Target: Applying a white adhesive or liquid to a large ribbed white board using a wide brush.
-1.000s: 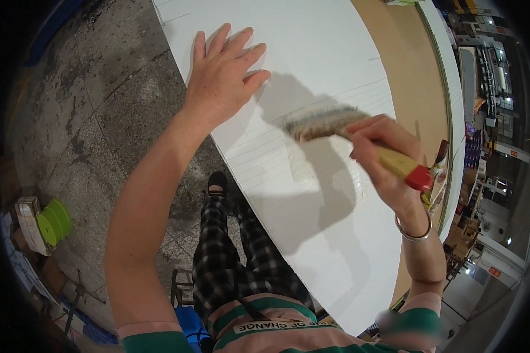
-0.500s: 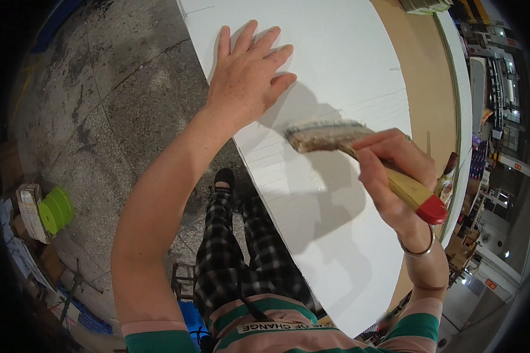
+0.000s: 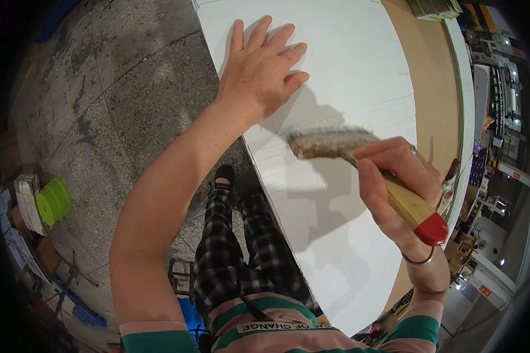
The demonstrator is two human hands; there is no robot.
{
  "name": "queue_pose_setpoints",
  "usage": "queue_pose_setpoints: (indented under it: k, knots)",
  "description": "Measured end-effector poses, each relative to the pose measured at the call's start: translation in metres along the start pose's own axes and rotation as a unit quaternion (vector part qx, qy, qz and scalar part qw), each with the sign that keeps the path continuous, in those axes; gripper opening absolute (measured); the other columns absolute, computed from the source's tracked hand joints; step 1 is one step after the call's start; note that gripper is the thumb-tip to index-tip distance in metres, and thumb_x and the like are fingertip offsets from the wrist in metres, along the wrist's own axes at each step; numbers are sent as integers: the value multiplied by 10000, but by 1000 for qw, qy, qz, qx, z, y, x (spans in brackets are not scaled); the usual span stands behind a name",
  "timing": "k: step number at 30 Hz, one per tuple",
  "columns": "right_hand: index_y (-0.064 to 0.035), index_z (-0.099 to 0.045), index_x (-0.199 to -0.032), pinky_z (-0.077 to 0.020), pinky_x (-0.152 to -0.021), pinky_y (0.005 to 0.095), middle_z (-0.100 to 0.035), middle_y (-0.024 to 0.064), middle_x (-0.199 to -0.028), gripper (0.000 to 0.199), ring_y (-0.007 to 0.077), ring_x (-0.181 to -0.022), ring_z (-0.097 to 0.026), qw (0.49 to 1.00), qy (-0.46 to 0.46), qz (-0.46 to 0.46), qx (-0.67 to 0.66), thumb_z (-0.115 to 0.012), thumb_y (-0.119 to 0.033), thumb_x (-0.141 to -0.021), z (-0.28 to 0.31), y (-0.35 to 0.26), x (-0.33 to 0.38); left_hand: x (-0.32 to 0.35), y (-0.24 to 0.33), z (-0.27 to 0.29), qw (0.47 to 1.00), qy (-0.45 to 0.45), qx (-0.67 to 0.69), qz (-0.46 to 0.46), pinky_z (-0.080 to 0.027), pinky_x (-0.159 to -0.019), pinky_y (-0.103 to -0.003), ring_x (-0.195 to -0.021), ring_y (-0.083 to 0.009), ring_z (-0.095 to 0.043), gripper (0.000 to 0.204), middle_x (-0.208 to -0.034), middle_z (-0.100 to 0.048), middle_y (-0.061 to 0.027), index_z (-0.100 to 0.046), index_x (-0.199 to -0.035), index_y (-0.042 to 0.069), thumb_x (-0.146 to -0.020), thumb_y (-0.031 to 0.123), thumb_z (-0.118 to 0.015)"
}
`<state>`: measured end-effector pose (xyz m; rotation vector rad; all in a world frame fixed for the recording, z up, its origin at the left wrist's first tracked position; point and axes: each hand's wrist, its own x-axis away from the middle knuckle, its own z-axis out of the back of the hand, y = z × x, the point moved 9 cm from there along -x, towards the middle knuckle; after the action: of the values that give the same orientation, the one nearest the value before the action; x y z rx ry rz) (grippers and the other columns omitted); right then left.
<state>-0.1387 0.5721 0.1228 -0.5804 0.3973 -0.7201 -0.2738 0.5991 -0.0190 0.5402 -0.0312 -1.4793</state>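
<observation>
With its fingers spread, my left hand (image 3: 259,73) lies flat on a large white sheet (image 3: 347,65) near its left edge. My right hand (image 3: 397,182) grips a wide paintbrush (image 3: 409,206) by its yellow wooden handle, which ends in a red tip. Its broad bristles, pale and darkened in places, point left over the sheet, below and to the right of my left hand. A smeared, slightly glossy patch shows around the bristles. Thin pencil-like lines run across parts of the sheet. Whether the bristles press on the surface is hard to tell.
A tan board (image 3: 434,88) borders the white sheet on the right, with a green stack (image 3: 433,8) at its far end. Down on the speckled floor (image 3: 153,88) at left stand a lime-green spool (image 3: 53,202) and cardboard. A dark stool (image 3: 181,276) stands beside my legs.
The view has shifted slightly, so the sheet and my left hand appear a little further right. The brush has stayed near the same patch, still in my right hand.
</observation>
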Motion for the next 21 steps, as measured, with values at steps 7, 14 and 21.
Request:
queue_pose_setpoints:
  k: [7,14,21]
  knots:
    - [5,-587,-720,-460,-532,246,-634,107,-721,77,151,-577,-588,996,-80,-31,1,-659,23,-740,1,10,11,2,0,0,1000,0,-6,-8,-128,-1145,-520,-1365,-290,-292,439,-1423,-437,-47,-588,-1264,189,-903,436,-551]
    - [-25,-591,-686,-473,-532,256,-603,75,-644,99,173,-562,-591,989,-133,-65,-16,-677,14,-716,-3,28,26,3,2,5,999,32,32,-22,-148,-1131,-555,-1342,-300,-328,389,-1373,-485,-73,-623,-1210,157,-877,358,-610]
    - [9,-627,-798,-470,-610,222,-659,77,-815,40,82,-673,-582,972,-11,-210,-110,-636,-29,-807,30,63,9,-1,5,7,999,15,22,-21,-134,-1140,-527,-1354,-298,-306,407,-1390,-467,-69,-609,-1231,149,-890,371,-595]
